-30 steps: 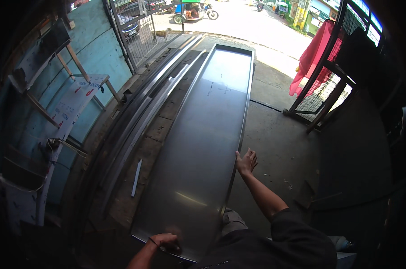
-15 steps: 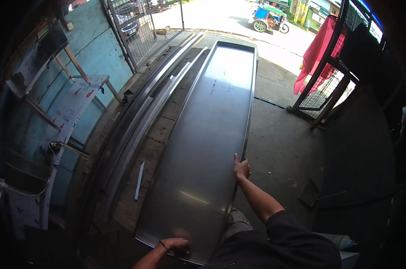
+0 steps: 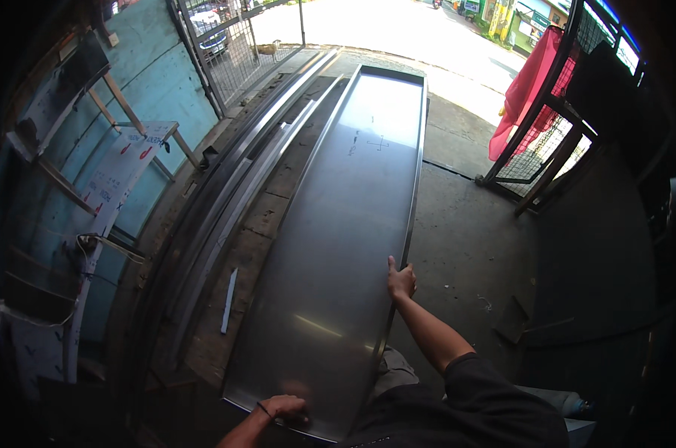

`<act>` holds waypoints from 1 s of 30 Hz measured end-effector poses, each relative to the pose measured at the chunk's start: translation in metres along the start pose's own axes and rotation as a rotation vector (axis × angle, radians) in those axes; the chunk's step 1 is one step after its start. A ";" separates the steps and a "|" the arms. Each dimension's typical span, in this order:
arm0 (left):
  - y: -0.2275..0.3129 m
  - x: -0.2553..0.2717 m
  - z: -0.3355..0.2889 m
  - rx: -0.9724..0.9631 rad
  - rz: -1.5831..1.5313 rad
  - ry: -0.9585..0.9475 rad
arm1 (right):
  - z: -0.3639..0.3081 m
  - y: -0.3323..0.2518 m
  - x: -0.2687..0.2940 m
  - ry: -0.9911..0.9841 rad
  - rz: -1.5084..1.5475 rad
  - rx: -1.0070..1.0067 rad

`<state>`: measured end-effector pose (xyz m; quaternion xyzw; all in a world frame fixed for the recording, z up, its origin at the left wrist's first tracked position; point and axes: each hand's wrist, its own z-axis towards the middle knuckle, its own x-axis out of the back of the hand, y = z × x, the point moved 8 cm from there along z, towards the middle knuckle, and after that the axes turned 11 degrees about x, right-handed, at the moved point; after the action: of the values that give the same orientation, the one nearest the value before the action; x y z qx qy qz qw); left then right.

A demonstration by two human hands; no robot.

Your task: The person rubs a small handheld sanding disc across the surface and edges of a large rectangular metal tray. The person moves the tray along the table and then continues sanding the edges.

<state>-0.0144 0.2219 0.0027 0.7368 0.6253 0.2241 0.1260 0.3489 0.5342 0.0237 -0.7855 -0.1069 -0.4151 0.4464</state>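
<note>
A long, shallow sheet-metal tray [image 3: 338, 224] with a raised rim stretches away from me, with dark marker lines near its far end. My right hand [image 3: 402, 280] is closed over the tray's right rim, thumb up along the inner side and fingers on the outer side. At the near end, my left hand [image 3: 284, 407] curls over the front rim, its fingertips partly in shadow. A dark wristband [image 3: 265, 410] is on the left wrist.
Left of the tray lie long metal bars [image 3: 241, 175] and a short pale strip [image 3: 229, 300] on boards. Film-covered sheet [image 3: 121, 175] stands by the blue wall [image 3: 151, 67]. A mesh gate [image 3: 536, 149] with pink cloth [image 3: 525, 89] is at right.
The three-wheeled vehicle on the road outside has left the view. My hands keep their hold on the tray, with only a very slight shift in the picture.
</note>
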 end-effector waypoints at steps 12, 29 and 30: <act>0.030 -0.033 0.045 -0.149 -0.029 0.046 | 0.001 0.001 0.000 0.021 -0.038 0.001; -0.018 -0.011 0.018 0.092 -0.041 -0.114 | 0.004 0.008 0.003 0.064 -0.035 -0.007; -0.028 -0.012 0.009 0.047 -0.136 -0.094 | 0.002 0.003 0.000 0.043 -0.031 0.000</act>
<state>-0.0352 0.2160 -0.0201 0.7051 0.6725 0.1652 0.1528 0.3512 0.5340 0.0213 -0.7745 -0.1095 -0.4387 0.4423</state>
